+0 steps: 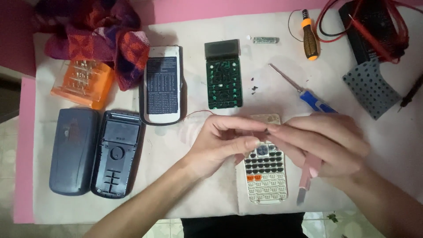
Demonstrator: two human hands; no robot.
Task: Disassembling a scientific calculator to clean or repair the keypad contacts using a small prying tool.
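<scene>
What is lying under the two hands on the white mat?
A white calculator front with dark and white keys lies under the left hand and right hand. Its upper part is mostly covered.

Bare cloth (387,145) right of the calculator (265,174); circuit board (224,83) and blue screwdriver (304,92) crowd beyond.

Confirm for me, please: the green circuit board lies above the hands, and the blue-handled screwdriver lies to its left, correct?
Not quite. In the head view the green circuit board does lie above the hands, but the blue-handled screwdriver lies to its right, not its left, just above the right hand.
</scene>
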